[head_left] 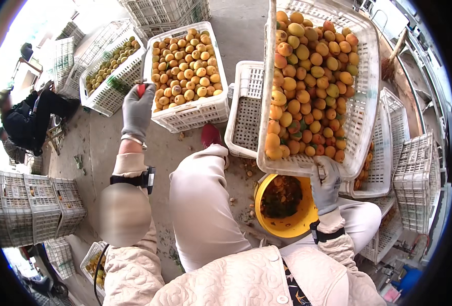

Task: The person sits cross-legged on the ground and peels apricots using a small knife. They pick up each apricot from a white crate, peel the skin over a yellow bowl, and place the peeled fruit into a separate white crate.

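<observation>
My left hand (136,111), in a grey glove, is closed around a small red-handled tool (141,90) whose far end is hard to make out. It is beside the left wall of a white plastic crate (189,114) filled with apricots (184,72). On the right, my gloved right hand (326,185) grips the near rim of a larger white crate (358,134), which is tilted and holds many orange and yellow apricots (310,84). Below that rim, between my legs, stands a yellow bucket (283,227) with dark scraps and fruit pieces (281,197) inside.
A low white crate (231,126) sits between the two fruit crates. Another crate of greener fruit (113,99) stands farther left, near a seated person (31,118). Stacked crates (23,206) rise at left and more crates (417,183) at right. Scraps litter the concrete floor (111,141).
</observation>
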### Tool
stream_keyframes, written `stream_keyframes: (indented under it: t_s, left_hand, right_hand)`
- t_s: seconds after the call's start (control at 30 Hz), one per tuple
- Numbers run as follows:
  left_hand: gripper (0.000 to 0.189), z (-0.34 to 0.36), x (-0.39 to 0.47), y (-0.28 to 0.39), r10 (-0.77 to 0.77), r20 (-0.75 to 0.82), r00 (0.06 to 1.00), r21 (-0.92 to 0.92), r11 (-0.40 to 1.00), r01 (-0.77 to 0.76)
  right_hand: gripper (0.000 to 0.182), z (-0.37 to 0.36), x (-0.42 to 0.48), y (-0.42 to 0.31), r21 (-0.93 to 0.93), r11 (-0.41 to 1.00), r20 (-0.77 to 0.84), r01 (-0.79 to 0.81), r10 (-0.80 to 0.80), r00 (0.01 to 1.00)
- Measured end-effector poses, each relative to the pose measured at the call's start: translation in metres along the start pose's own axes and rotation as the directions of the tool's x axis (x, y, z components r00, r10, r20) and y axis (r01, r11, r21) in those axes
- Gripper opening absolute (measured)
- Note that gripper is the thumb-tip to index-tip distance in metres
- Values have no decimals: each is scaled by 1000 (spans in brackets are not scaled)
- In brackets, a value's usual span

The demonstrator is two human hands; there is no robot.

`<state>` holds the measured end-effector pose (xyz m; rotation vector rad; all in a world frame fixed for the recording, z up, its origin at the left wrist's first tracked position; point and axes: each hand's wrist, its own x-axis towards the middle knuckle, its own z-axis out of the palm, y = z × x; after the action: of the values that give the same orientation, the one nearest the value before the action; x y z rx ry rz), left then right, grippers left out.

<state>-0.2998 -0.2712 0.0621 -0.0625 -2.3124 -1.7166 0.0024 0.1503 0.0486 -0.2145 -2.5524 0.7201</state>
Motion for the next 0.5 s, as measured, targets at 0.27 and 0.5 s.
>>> stream_keyframes:
  t_s: [0.27,0.5]
  left_hand:
    - [43,116,52,-105,-177,126,976,610,790,64]
    - [52,190,92,-107,-195,166,967,786,618,-10]
  right_hand:
    - [14,4,2,7,40,997,27,-66,65,998]
    - [14,5,16,2,70,997,58,-19,15,998]
